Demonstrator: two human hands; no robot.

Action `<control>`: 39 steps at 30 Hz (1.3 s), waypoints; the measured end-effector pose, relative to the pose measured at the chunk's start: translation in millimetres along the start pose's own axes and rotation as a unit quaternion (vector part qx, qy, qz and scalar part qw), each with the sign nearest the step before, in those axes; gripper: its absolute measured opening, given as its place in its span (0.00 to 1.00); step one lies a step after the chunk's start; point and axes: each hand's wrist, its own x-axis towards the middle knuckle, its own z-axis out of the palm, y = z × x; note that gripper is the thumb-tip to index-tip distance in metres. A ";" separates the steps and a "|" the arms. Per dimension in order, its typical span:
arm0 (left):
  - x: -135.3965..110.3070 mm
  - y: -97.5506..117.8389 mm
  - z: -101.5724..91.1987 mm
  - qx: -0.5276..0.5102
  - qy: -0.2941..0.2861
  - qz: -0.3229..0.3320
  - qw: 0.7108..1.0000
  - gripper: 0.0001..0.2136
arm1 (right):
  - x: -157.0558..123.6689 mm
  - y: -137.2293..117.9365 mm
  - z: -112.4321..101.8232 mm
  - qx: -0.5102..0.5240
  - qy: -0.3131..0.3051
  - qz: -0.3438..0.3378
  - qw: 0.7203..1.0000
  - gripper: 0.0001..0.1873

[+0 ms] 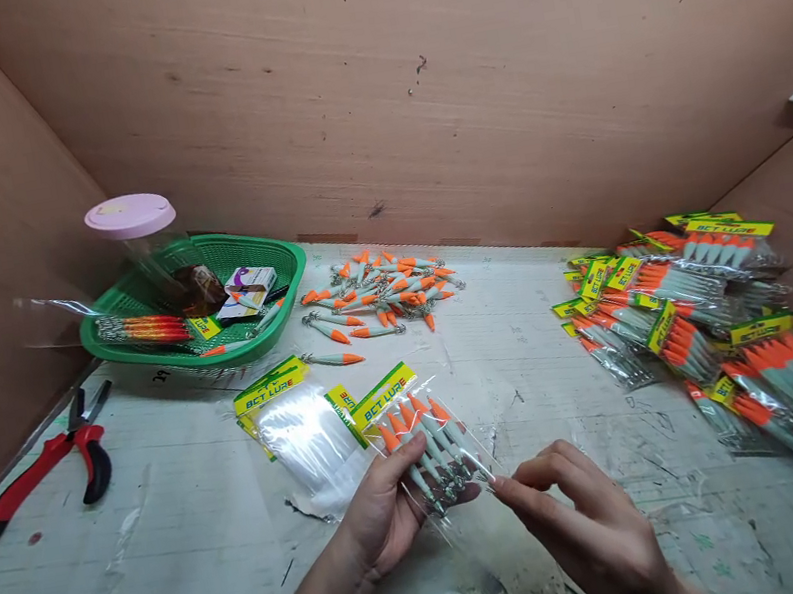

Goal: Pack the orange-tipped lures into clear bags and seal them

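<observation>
Near the front edge of the desk (178,536), at its middle, a clear packet of lures (424,439) held up between two bare hands. Left hand (387,511) closed on the packet's lower left side, thumb across the plastic, fingers underneath. Right hand (594,523) pinching the packet's lower right corner between thumb and forefinger. Inside the packet, grey lures with orange tips, fanned out, under a yellow and green header card reading BCT LURE.

Just left of the packet, touching it, a stack of empty bags (300,425) with the same header cards. Toward the back edge, at the middle, a loose pile of lures (381,294). At the back left corner, a green basket (286,275) holding a jar with a pink lid (132,219), a small box and more lures. Near the left edge, red-handled pliers (51,461) lying flat. Along the right edge, a heap of filled packets (696,318), overlapping one another.

Desk surface pale, scuffed and marked, with scraps of clear film. Brown cardboard walls (406,82) on the left, back and right, stained near the top.

Both forearms cut off at the bottom edge. Jar contents dark and hard to make out. Count of lures in the held packet unclear behind the plastic glare. Box print in the basket too small to read.
</observation>
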 end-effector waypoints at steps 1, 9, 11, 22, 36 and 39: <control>0.0 -0.2 -0.3 0.000 -0.004 -0.001 1.000 0.19 | 0.8 -0.9 0.9 0.014 0.016 0.020 1.000 0.18; -3.7 -1.9 3.3 0.052 -0.001 -0.008 0.999 0.13 | 0.0 -0.2 7.7 0.080 0.001 0.140 0.987 0.07; -3.0 -4.4 3.4 0.078 0.000 -0.011 0.997 0.14 | -5.6 -0.9 11.0 0.084 -0.012 0.147 0.986 0.06; -14.8 -4.4 -0.2 0.472 0.151 0.222 0.840 0.32 | -51.6 -19.4 59.0 0.059 0.060 0.257 0.963 0.10; 10.4 -30.7 -28.9 0.719 -0.104 0.262 0.635 0.27 | -58.7 -7.3 69.9 -0.003 0.026 0.195 0.980 0.09; 5.2 -30.9 -25.4 0.735 -0.096 0.264 0.617 0.27 | -59.3 -7.1 68.4 -0.001 0.029 0.205 0.978 0.09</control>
